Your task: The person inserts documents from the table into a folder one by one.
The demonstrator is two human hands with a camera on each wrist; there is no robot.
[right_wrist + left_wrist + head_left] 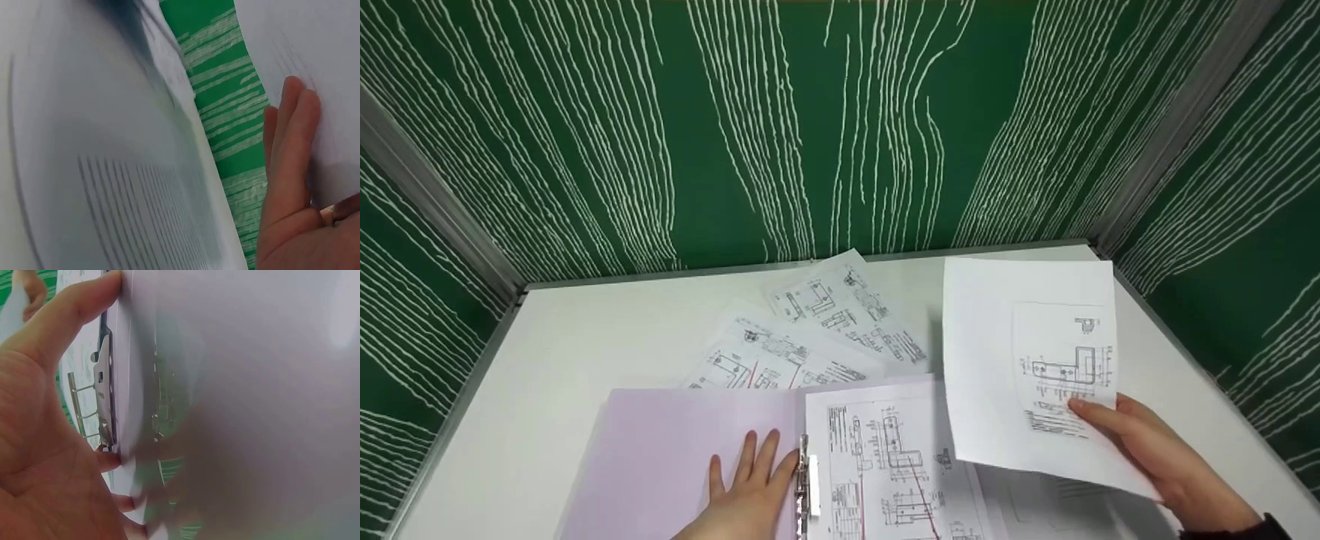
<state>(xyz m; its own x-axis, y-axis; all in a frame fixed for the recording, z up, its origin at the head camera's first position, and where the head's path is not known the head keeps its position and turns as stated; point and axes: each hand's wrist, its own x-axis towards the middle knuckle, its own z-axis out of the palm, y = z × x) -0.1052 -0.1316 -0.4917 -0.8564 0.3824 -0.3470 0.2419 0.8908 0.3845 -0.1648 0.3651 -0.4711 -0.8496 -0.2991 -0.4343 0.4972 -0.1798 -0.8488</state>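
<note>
An open purple folder (675, 450) lies on the white table, a metal lever clip (808, 484) along its spine. My left hand (750, 491) rests on the inside of its left cover with fingers spread, right beside the clip. In the left wrist view the thumb and fingertips touch the folder around the spine. Printed drawing sheets (904, 487) with red lines lie on the folder's right side. To the right, my right hand (1166, 461) pinches a raised sheet of paper (994, 352), thumb over the printed drawing, the other fingers behind it in the right wrist view.
Behind the folder, loose drawing sheets (840, 307) overlap on the white table (570, 330). Another sheet (1050, 510) lies under the raised one, at the front right. Green panels (735, 187) with white wavy lines stand around the table, joined by metal posts (1177, 127).
</note>
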